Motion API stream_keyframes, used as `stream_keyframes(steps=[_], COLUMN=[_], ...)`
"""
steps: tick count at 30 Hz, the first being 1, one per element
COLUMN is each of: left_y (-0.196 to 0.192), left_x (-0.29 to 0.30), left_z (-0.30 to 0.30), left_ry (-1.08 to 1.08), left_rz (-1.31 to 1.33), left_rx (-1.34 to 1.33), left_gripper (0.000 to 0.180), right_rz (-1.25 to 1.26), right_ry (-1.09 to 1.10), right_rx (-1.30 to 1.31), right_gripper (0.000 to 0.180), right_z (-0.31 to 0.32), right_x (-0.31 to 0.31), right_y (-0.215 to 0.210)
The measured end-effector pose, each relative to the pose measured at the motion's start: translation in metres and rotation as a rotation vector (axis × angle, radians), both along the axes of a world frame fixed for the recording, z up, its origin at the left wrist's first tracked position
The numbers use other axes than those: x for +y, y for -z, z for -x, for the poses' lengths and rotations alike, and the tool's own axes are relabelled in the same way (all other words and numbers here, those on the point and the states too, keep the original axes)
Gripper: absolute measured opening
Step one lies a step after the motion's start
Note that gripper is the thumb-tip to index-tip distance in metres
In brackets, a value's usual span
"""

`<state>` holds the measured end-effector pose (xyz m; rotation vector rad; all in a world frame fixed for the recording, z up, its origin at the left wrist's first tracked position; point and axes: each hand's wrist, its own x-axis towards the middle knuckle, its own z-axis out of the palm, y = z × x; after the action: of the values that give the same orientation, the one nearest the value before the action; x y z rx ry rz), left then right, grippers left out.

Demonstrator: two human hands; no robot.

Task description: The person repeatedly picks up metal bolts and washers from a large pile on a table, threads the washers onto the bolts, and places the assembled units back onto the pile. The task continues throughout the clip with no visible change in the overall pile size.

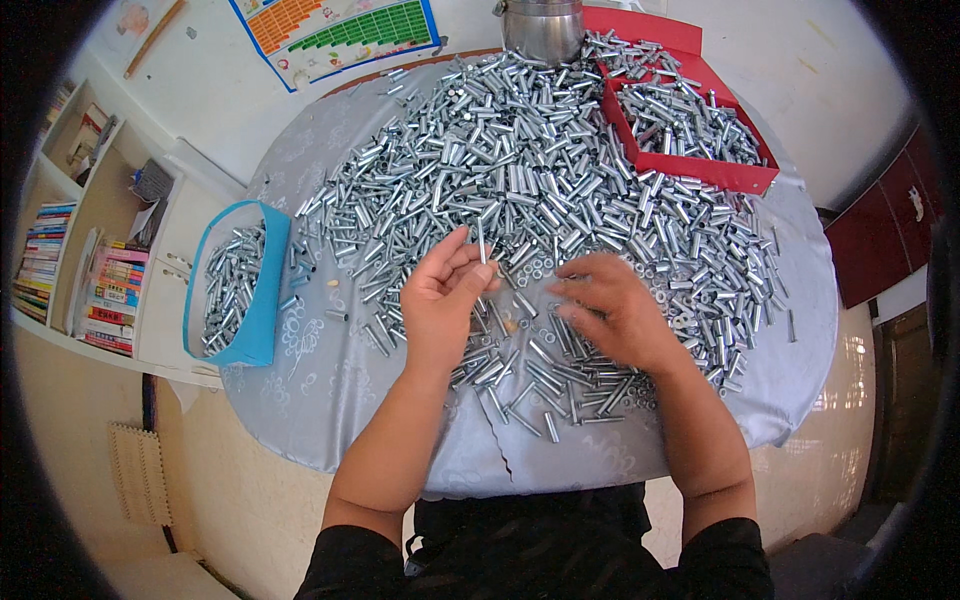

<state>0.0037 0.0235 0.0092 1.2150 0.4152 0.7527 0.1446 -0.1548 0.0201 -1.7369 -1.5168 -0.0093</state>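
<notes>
My left hand (452, 285) is closed, pinching a thin silvery bolt (482, 242) upright between thumb and fingers. To its right, my right hand (618, 308) hovers over the heap, slightly blurred, fingers apart and curved, with nothing visible in them. Under and beyond both hands spreads a large heap of metal sleeves (525, 180). Small nuts and washers (535, 272) lie between the hands. Nearer to me, several loose long bolts (520, 395) and short sleeves lie scattered; the right hand and forearm hide part of the pile.
A blue fabric bin (262, 330) with metal parts stands at the table's left. At the back right is a red box (700, 172) of sleeves, beside a steel pot (543, 32). The round table wears a silvery cloth (330, 425). A bookshelf (140, 200) stands at left.
</notes>
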Motion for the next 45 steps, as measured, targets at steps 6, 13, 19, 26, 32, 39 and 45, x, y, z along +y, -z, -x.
stream_keyframes(steps=[6, 13, 19, 26, 32, 39, 45], left_y=[0.003, 0.004, 0.005, 0.01, 0.012, 0.007, 0.005], left_x=[0.002, -0.008, -0.015, -0.016, -0.013, -0.016, -0.021], left_z=[0.0, 0.0, 0.0, -0.001, 0.001, 0.001, -0.001], left_ry=[0.001, 0.157, 0.185, 0.171, 0.156, 0.2, 0.196], left_rz=[0.095, 0.079, -0.041, -0.105, -0.295, -0.155, -0.058], left_rx=[-0.018, 0.137, 0.248, 0.237, 0.193, 0.243, 0.249], left_gripper=[0.034, 0.028, 0.02, 0.018, 0.016, 0.016, 0.018], right_rz=[0.218, 0.081, -0.051, -0.008, -0.024, -0.014, 0.006], right_ry=[-0.067, 0.033, 0.297, 0.274, 0.259, 0.212, 0.242], right_rx=[-0.273, -0.027, 0.444, 0.477, 0.532, 0.738, 0.632], right_gripper=[0.029, 0.019, 0.017, 0.016, 0.019, 0.018, 0.018], right_z=[0.02, 0.006, 0.009, 0.009, 0.01, 0.01, 0.009], right_x=[0.006, 0.003, 0.003, 0.001, 0.001, 0.001, -0.001], right_y=[0.007, 0.015, 0.004, 0.002, 0.003, 0.006, 0.003])
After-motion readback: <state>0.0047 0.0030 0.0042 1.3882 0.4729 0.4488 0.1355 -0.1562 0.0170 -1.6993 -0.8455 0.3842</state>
